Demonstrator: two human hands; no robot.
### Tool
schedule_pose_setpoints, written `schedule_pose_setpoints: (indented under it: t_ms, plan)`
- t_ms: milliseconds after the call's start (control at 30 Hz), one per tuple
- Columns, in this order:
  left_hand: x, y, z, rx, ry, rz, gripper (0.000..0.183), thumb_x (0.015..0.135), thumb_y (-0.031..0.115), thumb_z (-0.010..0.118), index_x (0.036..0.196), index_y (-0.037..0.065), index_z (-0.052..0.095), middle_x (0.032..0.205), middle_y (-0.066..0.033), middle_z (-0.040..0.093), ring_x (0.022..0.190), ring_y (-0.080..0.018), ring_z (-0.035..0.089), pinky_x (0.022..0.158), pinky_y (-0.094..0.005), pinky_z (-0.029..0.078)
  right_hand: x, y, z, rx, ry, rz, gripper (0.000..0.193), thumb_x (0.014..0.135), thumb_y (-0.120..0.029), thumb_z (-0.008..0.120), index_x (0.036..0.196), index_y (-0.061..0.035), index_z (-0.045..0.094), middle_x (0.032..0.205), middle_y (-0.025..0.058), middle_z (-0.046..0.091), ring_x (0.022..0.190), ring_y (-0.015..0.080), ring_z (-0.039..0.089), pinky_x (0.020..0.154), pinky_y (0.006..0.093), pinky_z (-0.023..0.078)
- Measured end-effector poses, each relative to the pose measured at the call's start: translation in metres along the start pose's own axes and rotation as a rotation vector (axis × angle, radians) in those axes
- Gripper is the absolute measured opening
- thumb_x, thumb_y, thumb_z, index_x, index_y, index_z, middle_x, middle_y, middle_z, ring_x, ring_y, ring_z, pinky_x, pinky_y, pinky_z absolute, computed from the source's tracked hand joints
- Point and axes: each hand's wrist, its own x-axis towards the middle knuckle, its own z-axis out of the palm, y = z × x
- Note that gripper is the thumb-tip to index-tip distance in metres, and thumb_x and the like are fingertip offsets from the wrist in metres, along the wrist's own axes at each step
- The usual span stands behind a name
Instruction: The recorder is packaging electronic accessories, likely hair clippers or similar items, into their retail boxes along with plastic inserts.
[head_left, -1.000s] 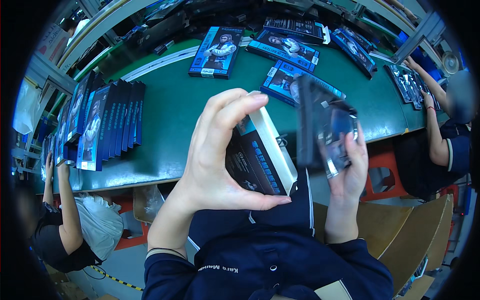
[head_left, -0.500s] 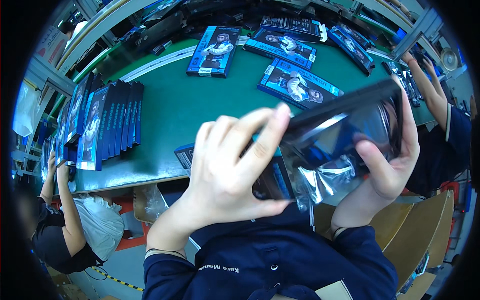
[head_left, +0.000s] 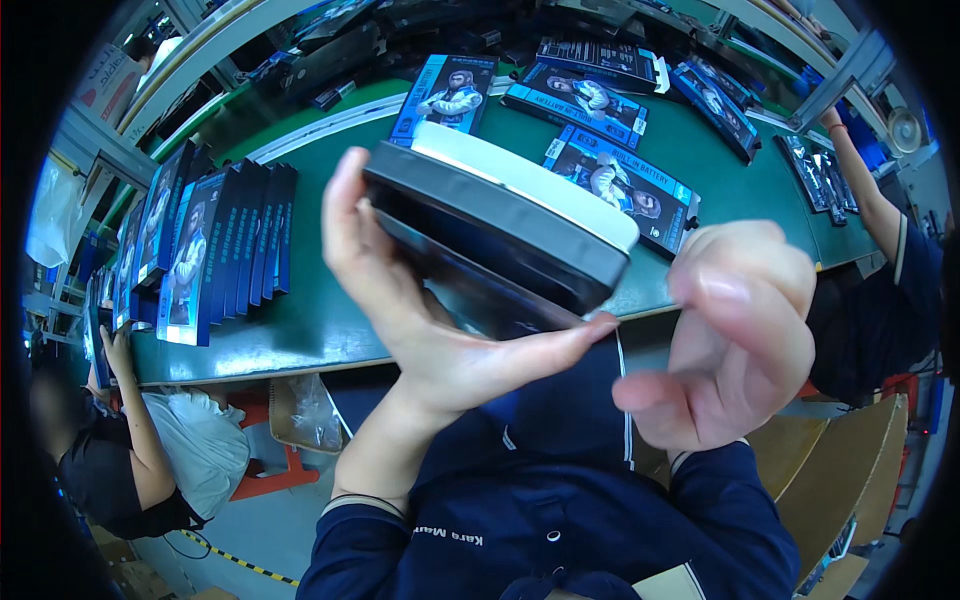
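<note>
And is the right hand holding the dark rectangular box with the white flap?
No, the curled right hand shows apart from the dark rectangular box, which the left hand alone grips.

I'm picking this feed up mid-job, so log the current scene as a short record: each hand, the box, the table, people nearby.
Left hand: gripping open box between fingers and thumb
Right hand: beside the box, apart from it; fingers curled, nothing visible in it
Box end: white flap on far side, black tray at the mouth; insertion depth unclear
Green table: upright printed boxes at left; flat printed boxes farther back
People: one person left, another person right
</note>
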Motion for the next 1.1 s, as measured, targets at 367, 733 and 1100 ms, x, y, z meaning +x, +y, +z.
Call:
schedule_pose_setpoints:
  t_ms: [367, 733, 1100]
  plan:
    - [-0.021, -0.011, -0.005, 0.167, -0.050, 0.171, 0.129, 0.044, 0.049, 0.098, 0.140, 0.013, 0.019, 0.128, -0.0104, 0.039, 0.112, -0.0227, 0.049, 0.093, -0.0350, 0.045, 0.008, 0.002, 0.002, 0.647, 0.033, 0.617, 0.041, 0.092, -0.018, 0.055, 0.126, 0.0040, 0.058, 0.129, 0.0196, 0.050, 0.108, 0.0248, 0.056, 0.094, 0.0362, 0.046]
    - [-0.025, -0.015, -0.015, 0.113, -0.092, 0.238, 0.125, 0.040, 0.049, 0.098, 0.131, 0.010, 0.024, 0.128, -0.0098, 0.039, 0.112, -0.0199, 0.050, 0.093, -0.0334, 0.045, -0.003, 0.031, 0.028, 1.278, -0.409, 0.965, 0.020, 0.091, -0.015, 0.067, 0.103, 0.0011, 0.066, 0.105, 0.0096, 0.063, 0.092, 0.0138, 0.061, 0.085, 0.0259, 0.050]
    - [-0.020, -0.008, -0.013, 0.182, -0.095, 0.295, 0.121, 0.041, 0.045, 0.099, 0.131, 0.013, 0.024, 0.127, -0.0116, 0.037, 0.114, -0.0217, 0.048, 0.095, -0.0351, 0.043, -0.022, 0.040, 0.038, 1.419, -0.339, 0.919, 0.032, 0.093, -0.018, 0.066, 0.117, 0.0020, 0.058, 0.114, 0.0099, 0.063, 0.105, 0.0144, 0.062, 0.093, 0.0296, 0.051]
